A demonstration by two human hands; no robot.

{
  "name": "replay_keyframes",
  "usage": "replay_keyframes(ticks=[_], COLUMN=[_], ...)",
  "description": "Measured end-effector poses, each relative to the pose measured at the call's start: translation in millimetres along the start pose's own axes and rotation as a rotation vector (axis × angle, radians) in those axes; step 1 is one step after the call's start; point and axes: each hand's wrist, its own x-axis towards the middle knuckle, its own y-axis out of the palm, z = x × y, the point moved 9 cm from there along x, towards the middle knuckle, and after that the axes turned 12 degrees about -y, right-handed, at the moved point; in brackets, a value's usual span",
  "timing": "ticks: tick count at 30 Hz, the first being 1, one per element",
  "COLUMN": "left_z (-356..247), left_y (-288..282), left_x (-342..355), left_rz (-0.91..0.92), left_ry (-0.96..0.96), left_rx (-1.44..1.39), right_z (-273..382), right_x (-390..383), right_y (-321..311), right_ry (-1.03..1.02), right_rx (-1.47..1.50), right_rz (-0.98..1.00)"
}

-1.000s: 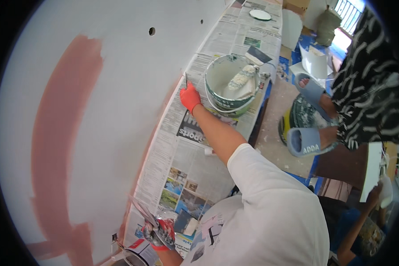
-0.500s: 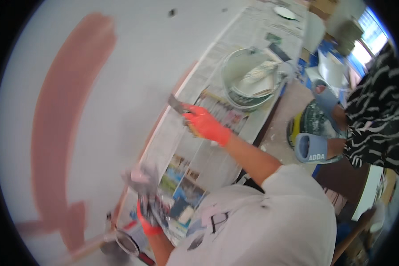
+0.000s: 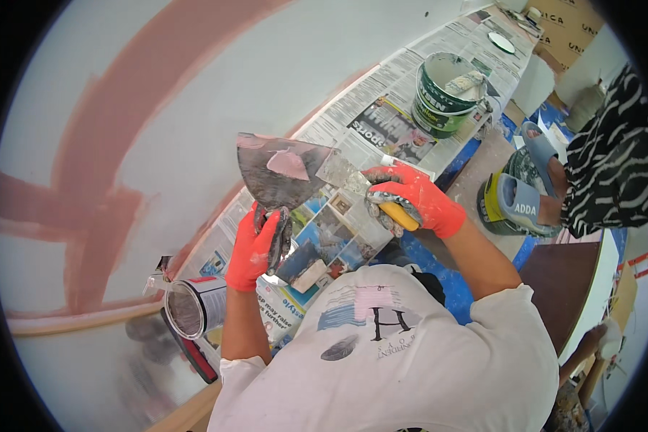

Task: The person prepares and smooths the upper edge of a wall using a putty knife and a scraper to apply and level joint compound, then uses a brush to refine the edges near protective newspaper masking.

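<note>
My left hand [image 3: 261, 243], in a red and grey work glove, grips a wide putty knife [image 3: 255, 169], its blade held up with a lump of pink filler [image 3: 288, 163] on it. My right hand [image 3: 410, 201], also gloved, grips a narrower scraper [image 3: 396, 214] by its yellow handle. The scraper's blade meets the right edge of the wide blade. Below both tools, newspaper [image 3: 410, 65] covers a long ledge along a white wall with pink patches [image 3: 101, 173]. At the lower left lies an open metal tin [image 3: 187, 317].
A green bucket [image 3: 443, 108] with a roller and a white lid [image 3: 502, 43] stand farther along the ledge. At right, a person's sandalled feet [image 3: 525, 205] are on dark buckets [image 3: 498, 219]. Another person's arm [image 3: 583, 342] shows at lower right. Cardboard [image 3: 565, 29] is at the back.
My right hand has come down from beside the bucket toward my body. My left hand and wide knife have risen, bringing the two blades together. The view has shifted.
</note>
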Motion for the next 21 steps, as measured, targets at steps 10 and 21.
replay_keyframes(ticks=[10,21], left_z=[-21,11], left_y=[5,10], left_x=[-44,-55], left_rz=[-0.084,0.022], left_ry=[0.326,0.653], left_rx=[0.383,0.547], right_z=[1,23], right_x=[-6,14], right_y=[59,56], right_ry=[0.362,0.379], right_rx=[0.421,0.492], right_rz=[-0.15,-0.143])
